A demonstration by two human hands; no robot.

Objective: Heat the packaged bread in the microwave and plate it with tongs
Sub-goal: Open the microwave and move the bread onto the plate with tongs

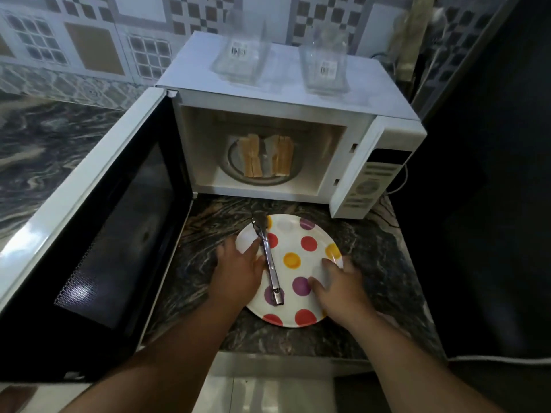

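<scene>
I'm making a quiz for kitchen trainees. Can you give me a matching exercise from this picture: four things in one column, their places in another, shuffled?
Things:
1. bread slices
2. tongs
3. clear containers
4. polka-dot plate

Places:
A. on top of the microwave
B. lying across the plate
C. on the counter, in front of the microwave
D. on the turntable inside the open microwave

Pairs: 1-D, 2-B, 3-A, 4-C

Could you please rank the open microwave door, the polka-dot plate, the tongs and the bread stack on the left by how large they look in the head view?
Largest to smallest:
1. microwave door, though nearness to the camera inflates it
2. polka-dot plate
3. tongs
4. left bread stack
</scene>
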